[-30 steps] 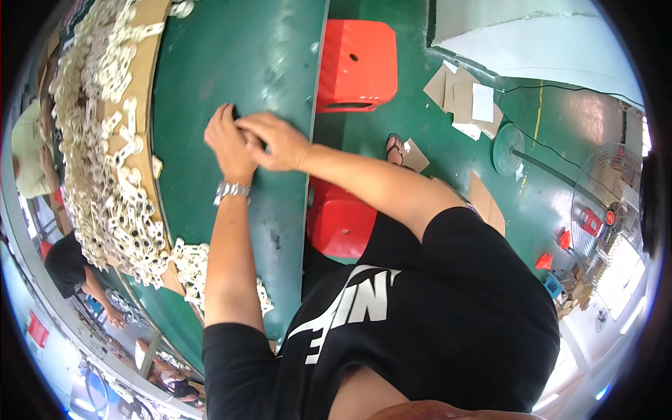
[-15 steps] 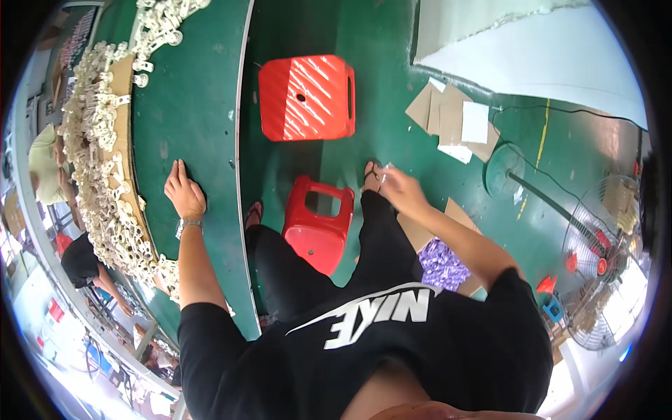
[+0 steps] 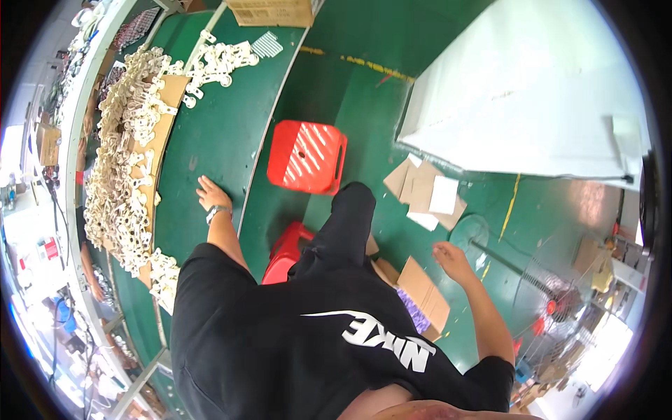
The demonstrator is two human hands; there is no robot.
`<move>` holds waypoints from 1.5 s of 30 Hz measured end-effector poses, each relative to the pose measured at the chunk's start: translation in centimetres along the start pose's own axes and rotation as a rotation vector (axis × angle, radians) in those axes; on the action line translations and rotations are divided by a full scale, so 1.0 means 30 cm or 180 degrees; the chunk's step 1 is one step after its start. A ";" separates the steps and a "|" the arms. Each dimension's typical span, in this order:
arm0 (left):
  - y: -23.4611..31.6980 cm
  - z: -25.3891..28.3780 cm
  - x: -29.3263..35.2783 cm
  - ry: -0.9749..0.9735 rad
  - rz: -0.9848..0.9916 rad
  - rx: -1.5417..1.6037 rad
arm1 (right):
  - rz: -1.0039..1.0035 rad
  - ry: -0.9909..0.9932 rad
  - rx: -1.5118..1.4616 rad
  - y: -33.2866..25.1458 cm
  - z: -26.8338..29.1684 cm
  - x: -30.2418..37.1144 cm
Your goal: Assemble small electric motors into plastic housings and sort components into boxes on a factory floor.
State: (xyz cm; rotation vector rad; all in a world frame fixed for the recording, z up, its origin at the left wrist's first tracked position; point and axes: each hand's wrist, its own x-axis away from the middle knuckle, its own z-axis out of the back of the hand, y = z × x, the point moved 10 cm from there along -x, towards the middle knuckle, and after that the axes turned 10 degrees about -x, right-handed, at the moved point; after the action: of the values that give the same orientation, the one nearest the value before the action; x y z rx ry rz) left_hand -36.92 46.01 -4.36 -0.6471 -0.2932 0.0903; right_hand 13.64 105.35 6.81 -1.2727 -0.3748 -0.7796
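Clearly, the left hand (image 3: pixel 212 195), spread near the right edge of the tabletop (image 3: pixel 217 133), is nearer the pale parts (image 3: pixel 120 192), heaped leftward, roughly parallel; the right hand (image 3: pixel 451 262) looks curled, its grip unclear.

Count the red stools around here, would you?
2: one red stool beside the green table; another, lower in view, partly hidden by the black-trousered leg. More may be hidden.

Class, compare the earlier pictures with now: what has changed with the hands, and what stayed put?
The right hand has parted from the left hand and swung right, out over the floor; the left rests on the green table. White plastic parts stay heaped on the cardboard.
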 end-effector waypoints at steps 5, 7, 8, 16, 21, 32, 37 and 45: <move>-0.001 0.001 -0.012 -0.0135 0.0018 0.0341 | 0.0097 0.0151 0.0000 -0.372 0.218 -0.222; -0.011 -0.006 -0.010 -0.0196 0.0066 0.0369 | 0.0614 -0.0043 0.0343 -0.571 0.236 -0.417; -0.004 0.003 -0.003 -0.0273 0.0061 0.0392 | 0.0614 -0.0124 0.0443 -0.637 0.243 -0.529; -0.039 0.113 -0.081 -0.1417 0.0356 0.1488 | 0.1797 -0.1022 0.0453 -1.607 0.078 -1.231; 0.019 0.619 -0.245 -0.0621 0.0378 0.2446 | 0.2439 -0.0857 0.0531 -2.183 0.119 -1.382; 0.304 2.132 -0.507 0.0352 -0.1139 0.6738 | 0.2787 -0.0943 0.1451 -2.894 -0.179 -1.959; 0.675 1.968 -0.870 -0.1078 0.0345 0.7852 | 0.2328 -0.0980 0.2679 -2.952 -0.442 -2.220; 0.706 1.857 -0.848 -0.1247 0.2175 0.7331 | 0.1995 -0.1799 0.3232 -2.872 -0.485 -2.297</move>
State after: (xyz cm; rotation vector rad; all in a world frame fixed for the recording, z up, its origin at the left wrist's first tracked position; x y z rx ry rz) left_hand -77.56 90.78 18.93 1.6192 -0.1606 1.0250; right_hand -96.98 105.33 18.94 -0.5338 -0.6654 0.3350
